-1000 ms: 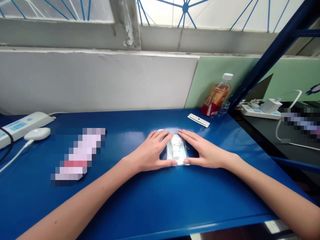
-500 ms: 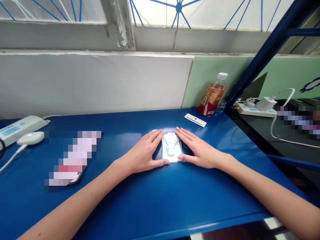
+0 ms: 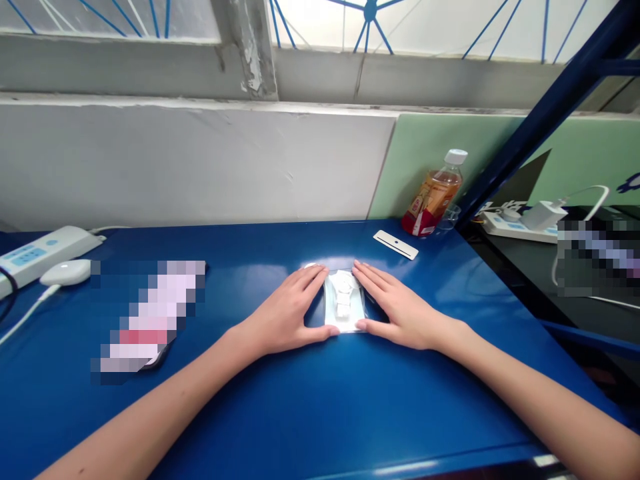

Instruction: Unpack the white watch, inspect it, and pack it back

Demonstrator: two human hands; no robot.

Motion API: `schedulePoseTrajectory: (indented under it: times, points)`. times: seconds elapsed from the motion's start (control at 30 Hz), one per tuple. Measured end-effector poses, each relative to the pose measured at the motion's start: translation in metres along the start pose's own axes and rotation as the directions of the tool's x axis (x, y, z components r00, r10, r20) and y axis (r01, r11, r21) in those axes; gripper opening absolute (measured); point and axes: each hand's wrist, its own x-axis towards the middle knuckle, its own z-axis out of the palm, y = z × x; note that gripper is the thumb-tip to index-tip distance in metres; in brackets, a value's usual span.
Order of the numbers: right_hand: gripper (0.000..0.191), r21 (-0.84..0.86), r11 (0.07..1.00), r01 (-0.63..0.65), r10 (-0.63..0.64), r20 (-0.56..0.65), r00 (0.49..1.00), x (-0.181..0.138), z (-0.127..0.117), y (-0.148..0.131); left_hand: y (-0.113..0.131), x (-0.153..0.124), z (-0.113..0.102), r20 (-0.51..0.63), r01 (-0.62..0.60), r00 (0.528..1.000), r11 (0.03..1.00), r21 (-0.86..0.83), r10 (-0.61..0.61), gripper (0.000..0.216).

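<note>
A small, flat packet [image 3: 344,303] lies on the blue desk, with a white piece on top of a pale blue and white backing. I cannot make out exactly what it is. My left hand [image 3: 293,307] rests along its left side, fingers stretched out and the thumb tip at the near left corner. On the opposite side my right hand [image 3: 400,307] lies the same way, fingertips at the far right corner and thumb at the near edge. Neither hand is closed around the packet. A white edge of something shows behind my left fingertips, mostly hidden.
A phone [image 3: 160,357], its screen blurred, lies left on the desk [image 3: 300,413]. Beyond it are a white charging case [image 3: 65,273] with cable and a power strip [image 3: 50,257]. A bottle [image 3: 434,200] and a white slotted strip [image 3: 395,245] are at back right, near a blue post [image 3: 530,113].
The view has shifted slightly, so the scene sits a little differently in the frame. Both hands keep nearly the same place around the packet.
</note>
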Motion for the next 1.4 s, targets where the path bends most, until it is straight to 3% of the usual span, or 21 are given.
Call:
schedulePoseTrajectory:
  times: [0.67,1.17,1.3,1.4]
  points:
    - [0.085,-0.020,1.000,0.016,-0.018,-0.055,0.998,0.009,0.003,0.001,-0.001,0.001,0.003,-0.092,-0.032,0.995,0.999,-0.022,0.030,0.087]
    - [0.089,0.018,1.000,-0.005,0.007,-0.077,0.997,0.013,0.001,0.000,0.000,0.002,0.003,-0.075,-0.014,0.997,1.000,-0.002,0.013,0.085]
    - [0.078,0.060,0.998,-0.013,0.017,-0.068,0.998,0.013,-0.001,0.001,0.001,0.001,0.002,-0.082,-0.008,0.997,1.000,0.001,0.008,0.086]
    - [0.061,0.132,0.991,-0.008,0.025,-0.131,0.991,0.013,-0.001,0.004,0.002,0.000,0.001,-0.067,-0.019,0.998,1.000,0.005,0.019,0.084]
